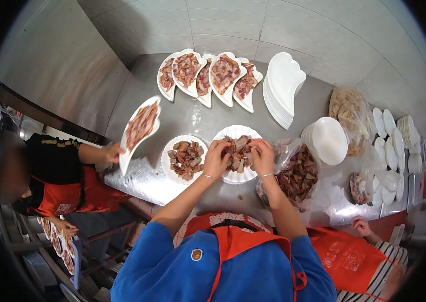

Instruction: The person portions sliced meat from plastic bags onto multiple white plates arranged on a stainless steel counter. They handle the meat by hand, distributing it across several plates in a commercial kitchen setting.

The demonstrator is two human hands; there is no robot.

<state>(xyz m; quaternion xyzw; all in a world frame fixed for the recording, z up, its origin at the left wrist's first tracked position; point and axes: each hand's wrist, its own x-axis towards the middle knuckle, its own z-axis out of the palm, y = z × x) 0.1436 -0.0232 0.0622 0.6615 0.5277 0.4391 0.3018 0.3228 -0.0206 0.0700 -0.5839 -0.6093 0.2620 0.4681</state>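
Before me on the steel table is a white scalloped plate point(240, 179) piled with chopped cooked meat pieces point(237, 149). My left hand point(216, 160) touches the left side of this pile with its fingers curled. At the pile's right side is my right hand point(262, 156), also bent-fingered and touching the meat. Whether either hand grips a piece is hard to make out. A second scalloped plate point(165, 160) of meat chunks stands to the left. Close by my right forearm lies a clear plastic bag point(298, 173) full of similar chunks.
Leaf-shaped plates of sliced meat point(228, 73) overlap along the back, beside a stack of empty ones point(283, 85). White bowls point(330, 141) and a bag of pale food point(349, 113) are at right. A co-worker point(62, 170) at left holds a filled leaf-shaped plate point(141, 126); another person point(352, 256) stands at right.
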